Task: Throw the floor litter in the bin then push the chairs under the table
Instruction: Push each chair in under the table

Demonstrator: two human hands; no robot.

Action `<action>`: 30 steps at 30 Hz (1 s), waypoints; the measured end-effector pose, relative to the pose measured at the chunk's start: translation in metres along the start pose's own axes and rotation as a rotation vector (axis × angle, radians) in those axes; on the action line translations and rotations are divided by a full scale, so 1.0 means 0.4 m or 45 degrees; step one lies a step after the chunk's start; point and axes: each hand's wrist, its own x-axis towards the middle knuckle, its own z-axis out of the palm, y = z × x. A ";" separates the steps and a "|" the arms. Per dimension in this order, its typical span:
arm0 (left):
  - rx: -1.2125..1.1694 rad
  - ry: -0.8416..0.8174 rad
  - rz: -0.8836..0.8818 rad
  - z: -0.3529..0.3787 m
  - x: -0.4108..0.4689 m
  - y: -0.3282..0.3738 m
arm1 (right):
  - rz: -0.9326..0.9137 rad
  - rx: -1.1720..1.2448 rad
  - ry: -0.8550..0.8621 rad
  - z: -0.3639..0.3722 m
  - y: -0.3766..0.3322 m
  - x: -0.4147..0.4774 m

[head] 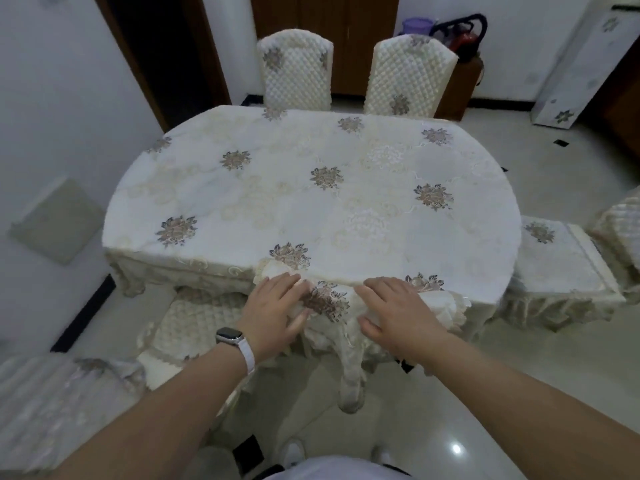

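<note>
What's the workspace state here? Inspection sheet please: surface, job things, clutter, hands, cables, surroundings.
Surface: oval table covered by a flowered cloth.
Job's things: near chair back against the table edge; far-left chair and far-right chair pushed in; right chair and left chair seats stick out. No bin clearly seen.
Clutter: small dark scraps on the floor at right, possibly litter.
Hands: left hand and right hand both grip the near chair's back.
Cables: nothing seen.
Surroundings: glossy floor, dark doorway, wooden cabinet.
</note>
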 end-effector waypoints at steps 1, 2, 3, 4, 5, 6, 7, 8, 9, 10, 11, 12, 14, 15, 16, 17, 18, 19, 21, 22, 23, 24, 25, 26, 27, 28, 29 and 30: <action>0.021 0.007 -0.026 -0.011 -0.011 0.009 | -0.057 -0.015 -0.014 -0.004 0.000 0.008; 0.052 0.013 -0.040 -0.023 -0.021 0.016 | -0.108 -0.020 -0.018 -0.009 -0.002 0.018; 0.092 0.018 -0.048 -0.033 -0.032 0.023 | -0.151 -0.015 -0.019 -0.013 -0.003 0.027; 0.134 0.024 -0.062 -0.043 -0.043 0.028 | -0.191 -0.002 -0.012 -0.015 -0.005 0.037; 0.167 0.037 -0.087 -0.053 -0.055 0.030 | -0.232 0.018 -0.006 -0.017 -0.008 0.046; 0.190 0.053 -0.126 -0.060 -0.070 0.033 | -0.276 0.043 0.004 -0.018 -0.010 0.054; 0.205 0.066 -0.176 -0.067 -0.088 0.036 | -0.320 0.070 0.014 -0.018 -0.011 0.061; 0.217 0.077 -0.229 -0.073 -0.109 0.040 | -0.366 0.093 0.023 -0.017 -0.013 0.069; 0.231 0.090 -0.278 -0.080 -0.131 0.045 | -0.412 0.108 0.030 -0.015 -0.014 0.077; 0.253 0.103 -0.322 -0.087 -0.155 0.049 | -0.460 0.119 0.038 -0.013 -0.018 0.085; 0.277 0.109 -0.361 -0.095 -0.180 0.054 | -0.506 0.132 0.044 -0.009 -0.025 0.095; 0.297 0.114 -0.396 -0.105 -0.206 0.058 | -0.550 0.153 0.060 -0.005 -0.036 0.104; 0.325 0.139 -0.461 -0.126 -0.255 0.060 | -0.625 0.204 0.077 0.009 -0.067 0.123; 0.342 0.156 -0.496 -0.139 -0.278 0.057 | -0.661 0.216 0.061 0.016 -0.088 0.135; 0.364 0.173 -0.527 -0.152 -0.301 0.053 | -0.700 0.211 0.039 0.021 -0.110 0.146; 0.388 0.191 -0.550 -0.164 -0.323 0.046 | -0.733 0.200 0.017 0.024 -0.135 0.159; 0.408 0.211 -0.567 -0.176 -0.344 0.037 | -0.762 0.188 0.004 0.025 -0.161 0.171; 0.426 0.231 -0.582 -0.189 -0.364 0.026 | -0.783 0.183 -0.008 0.023 -0.191 0.185; 0.455 0.252 -0.627 -0.212 -0.403 0.001 | -0.813 0.206 -0.031 0.016 -0.249 0.209; 0.465 0.255 -0.659 -0.221 -0.423 -0.012 | -0.832 0.217 -0.040 0.016 -0.276 0.220; 0.468 0.257 -0.693 -0.227 -0.444 -0.025 | -0.858 0.212 -0.053 0.017 -0.302 0.230; 0.465 0.261 -0.723 -0.231 -0.464 -0.036 | -0.890 0.198 -0.059 0.018 -0.326 0.240; 0.458 0.273 -0.750 -0.234 -0.482 -0.050 | -0.917 0.185 -0.066 0.021 -0.350 0.252; 0.446 0.292 -0.779 -0.237 -0.498 -0.065 | -0.938 0.181 -0.064 0.024 -0.372 0.266; 0.432 0.310 -0.812 -0.241 -0.513 -0.080 | -0.951 0.178 -0.072 0.026 -0.394 0.280; 0.417 0.321 -0.846 -0.245 -0.526 -0.094 | -0.964 0.168 -0.081 0.027 -0.415 0.294; 0.408 0.326 -0.882 -0.251 -0.536 -0.108 | -0.981 0.155 -0.084 0.028 -0.436 0.310; 0.402 0.320 -0.913 -0.256 -0.547 -0.123 | -1.002 0.152 -0.074 0.030 -0.458 0.325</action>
